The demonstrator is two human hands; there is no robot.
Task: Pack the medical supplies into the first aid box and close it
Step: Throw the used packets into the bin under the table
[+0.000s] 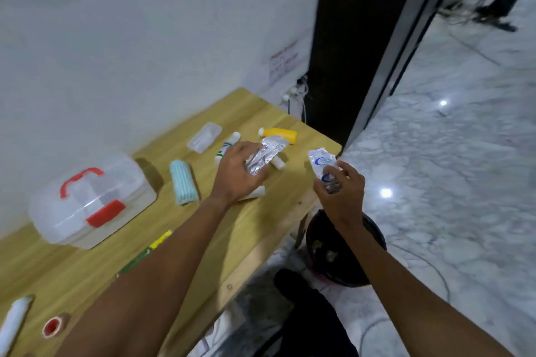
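**Supplies on wooden table, box shut, both hands loaded**

Landmark: first aid box [90,203], clear plastic with red handle and red latch, lid down, sitting on the wooden table [255,113] close to the wall.

- Left hand [237,174]: right of the box, above the table's middle, fingers clenched around a silver foil packet [265,158] that juts out toward the far end.
- Right hand [340,191]: further right of the box, out past the table's near edge, over the floor; it grips a white sachet with blue print [322,164].
- Teal ribbed roll [184,181]: lying flat just right of the box, bare wood between the two.
- Clear small lidded case [204,136]: right of the box and further back, near the wall.
- White tube with green print [229,146]: beyond the left hand, partly hidden by it.
- Yellow bottle with white cap [280,135]: on its side, farthest from the box, near the table's far corner.
- White item [255,193]: under the left wrist, mostly hidden; kind unclear.
- Green and yellow flat pack [150,249]: nearer than the box, half covered by the left forearm.
- White roll [14,324] and red-cored tape roll [53,327]: nearest the camera, well apart from the box.
- Black bin [345,249]: on the marble floor, below the table's near edge, under the right forearm.

Open wood lies in front of the box and between it and the tape roll
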